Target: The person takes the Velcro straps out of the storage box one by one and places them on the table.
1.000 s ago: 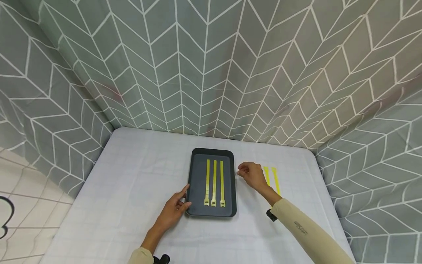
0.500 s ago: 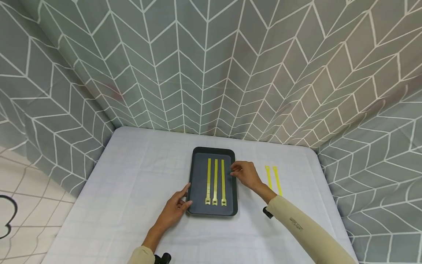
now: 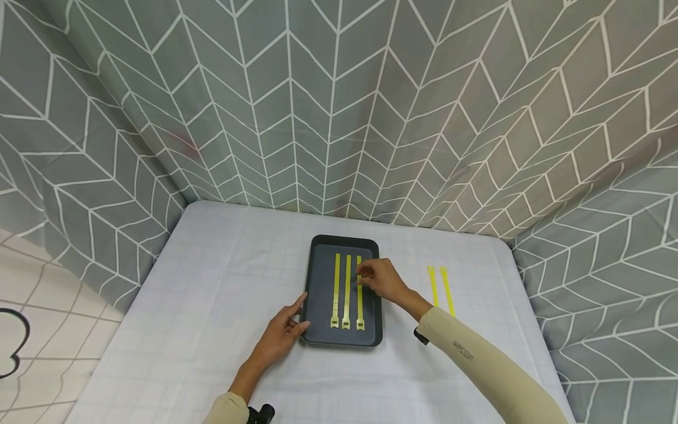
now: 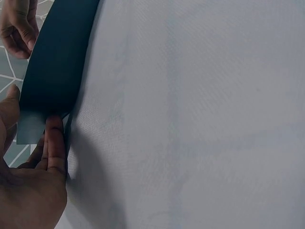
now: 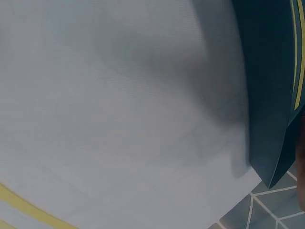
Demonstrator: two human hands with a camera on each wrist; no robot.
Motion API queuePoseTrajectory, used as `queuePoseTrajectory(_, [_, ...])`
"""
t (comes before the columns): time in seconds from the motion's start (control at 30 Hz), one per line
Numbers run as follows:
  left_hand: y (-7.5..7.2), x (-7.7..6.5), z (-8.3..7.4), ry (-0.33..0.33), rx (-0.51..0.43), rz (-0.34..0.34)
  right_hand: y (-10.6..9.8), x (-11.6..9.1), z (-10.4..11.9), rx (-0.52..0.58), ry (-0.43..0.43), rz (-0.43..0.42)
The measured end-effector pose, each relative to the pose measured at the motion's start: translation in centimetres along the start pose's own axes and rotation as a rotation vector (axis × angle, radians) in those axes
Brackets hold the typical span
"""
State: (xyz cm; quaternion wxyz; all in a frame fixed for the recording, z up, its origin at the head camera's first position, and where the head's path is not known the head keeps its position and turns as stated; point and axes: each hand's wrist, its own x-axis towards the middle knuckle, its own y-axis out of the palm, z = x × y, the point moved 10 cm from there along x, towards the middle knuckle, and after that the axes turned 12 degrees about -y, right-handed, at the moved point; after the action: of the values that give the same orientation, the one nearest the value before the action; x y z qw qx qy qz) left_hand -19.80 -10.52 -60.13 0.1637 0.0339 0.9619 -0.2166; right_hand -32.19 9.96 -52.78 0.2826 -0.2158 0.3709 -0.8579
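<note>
A dark grey rectangular tray [image 3: 320, 282] lies on the white-covered table. Three yellow cable straps [image 3: 347, 288] with slotted heads lie lengthwise inside it, side by side, heads toward the person. At the tray's near left edge, my left hand [image 3: 276, 335] grips the wall; the left wrist view shows the thumb and fingers on either side of the tray wall [image 4: 62, 52]. Over the tray's right side reaches my right hand [image 3: 385, 280], its relaxed, bent fingers at the rightmost strap and hiding part of it. Nothing is visibly held there. Only a sliver of that hand enters the right wrist view.
Two more yellow straps [image 3: 439, 288] lie on the table right of the tray, partly behind the right forearm. White cloth [image 3: 233, 265] covers the table. Grey patterned curtains [image 3: 328, 118] hang behind and at both sides.
My right hand has moved left, from beside the tray across its right rim to the rightmost strap. The left hand stays at the tray's left edge. The three straps have not moved within the tray.
</note>
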Motion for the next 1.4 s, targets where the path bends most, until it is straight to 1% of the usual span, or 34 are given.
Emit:
queuePoseTrajectory(0.23, [0.0,0.0,0.0,0.004,-0.015,-0.004,1.1,1.1,0.7,-0.007,-0.019,0.071])
queuePoseTrajectory(0.33, [0.0,0.0,0.0,0.003,-0.015,-0.004,1.8,1.5,1.2,-0.001,-0.039,0.127])
queuePoseTrajectory(0.43, [-0.1,0.1,0.1,0.006,-0.014,-0.006,2.8,2.0,1.7,-0.030,-0.101,0.206])
queuePoseTrajectory(0.5, [-0.1,0.1,0.2,0.008,-0.018,-0.005,3.4,2.3,2.3,-0.062,-0.163,0.255])
queuePoseTrajectory(0.6, [-0.1,0.1,0.2,0.010,-0.027,-0.003,4.1,2.7,2.9,-0.112,-0.246,0.307])
queuePoseTrajectory(0.67, [-0.1,0.1,0.2,0.010,-0.030,-0.002,4.5,3.0,3.2,-0.140,-0.277,0.337])
queuePoseTrajectory(0.8, [0.0,0.3,0.3,0.004,-0.030,0.003,5.3,3.4,3.2,-0.148,-0.267,0.392])
queuePoseTrajectory(0.93, [0.1,0.4,0.3,-0.002,-0.025,0.012,6.2,3.6,3.1,-0.133,-0.250,0.442])
queuePoseTrajectory(1.13, [0.1,0.4,0.2,-0.002,-0.035,0.013,7.3,3.7,3.3,-0.181,-0.302,0.497])
queuePoseTrajectory(1.4, [0.2,0.5,0.3,-0.007,-0.037,0.024,8.1,3.8,3.4,-0.214,-0.340,0.533])
